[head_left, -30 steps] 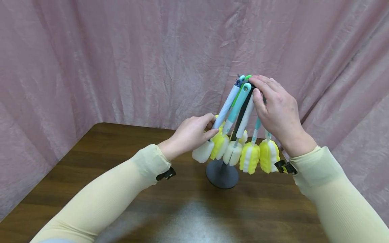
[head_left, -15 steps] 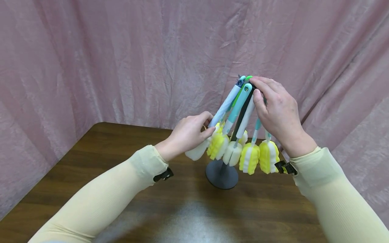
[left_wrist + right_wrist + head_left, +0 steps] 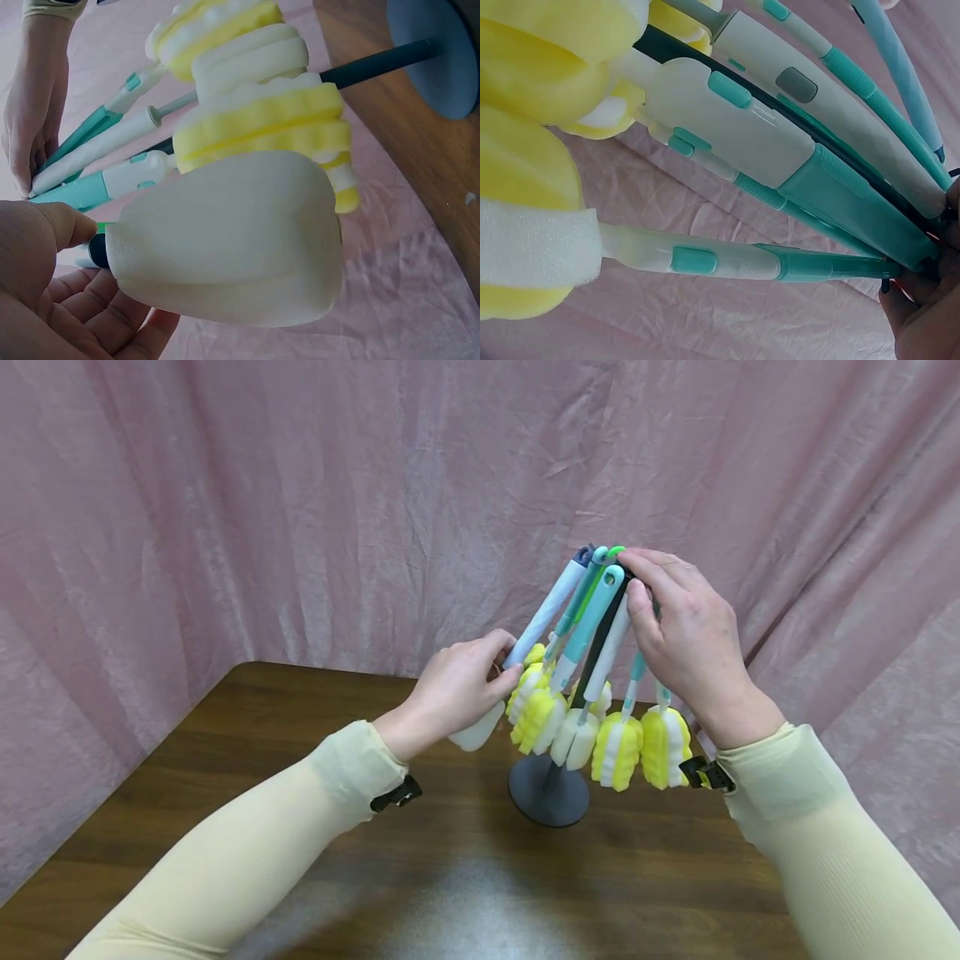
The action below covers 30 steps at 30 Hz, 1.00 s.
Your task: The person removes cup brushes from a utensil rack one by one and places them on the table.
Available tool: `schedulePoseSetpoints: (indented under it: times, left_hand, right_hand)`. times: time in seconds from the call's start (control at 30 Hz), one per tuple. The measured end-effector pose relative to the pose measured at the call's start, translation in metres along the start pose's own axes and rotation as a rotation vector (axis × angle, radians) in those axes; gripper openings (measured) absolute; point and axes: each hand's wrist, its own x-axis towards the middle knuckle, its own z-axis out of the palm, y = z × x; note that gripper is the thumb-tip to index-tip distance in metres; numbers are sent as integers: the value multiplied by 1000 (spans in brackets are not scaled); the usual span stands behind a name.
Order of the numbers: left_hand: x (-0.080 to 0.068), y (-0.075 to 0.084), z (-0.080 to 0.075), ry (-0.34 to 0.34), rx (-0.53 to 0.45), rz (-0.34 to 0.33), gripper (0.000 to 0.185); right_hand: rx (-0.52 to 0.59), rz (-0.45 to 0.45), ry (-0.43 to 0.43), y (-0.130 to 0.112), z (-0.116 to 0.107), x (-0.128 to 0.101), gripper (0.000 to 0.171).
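Observation:
In the head view, my left hand (image 3: 459, 683) pinches a sponge brush by the lower part of its light blue handle (image 3: 546, 612). The brush tilts left, its dark blue end right beside the hooks atop the stand. Its white sponge head (image 3: 225, 240) fills the middle of the left wrist view. My right hand (image 3: 686, 631) grips the top of the dark stand (image 3: 550, 793), the thumb in front and fingers over the top. Several other sponge brushes hang around the pole, among them a turquoise-handled one (image 3: 596, 610) and a white-handled one (image 3: 832, 105).
The round stand base rests on a brown wooden table (image 3: 375, 860). A yellow-and-white sponge head (image 3: 617, 752) hangs below my right hand, another (image 3: 665, 747) close by its wrist. A pink curtain (image 3: 337, 510) falls behind the table.
My left hand has moved left and slightly up with the light blue brush, whose dark end has shifted left at the hooks. The sponge head has swung away from the others. My right hand stays put.

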Motion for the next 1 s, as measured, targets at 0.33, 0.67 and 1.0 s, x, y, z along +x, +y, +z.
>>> schedulePoseSetpoints:
  times: [0.33,0.67,1.0]
  left_hand:
    - [-12,-17,-12,26,23,-55,13]
    - [-30,-44,-21,27,66,-111,17]
    - [-59,-81,-26,-3,117,-193,13]
  right_hand:
    - [-19,-11,-5,1,-2,0,43]
    - [-9,-25,24,4,-1,0,42]
    - [4,-5,21,2,-1,-2,42]
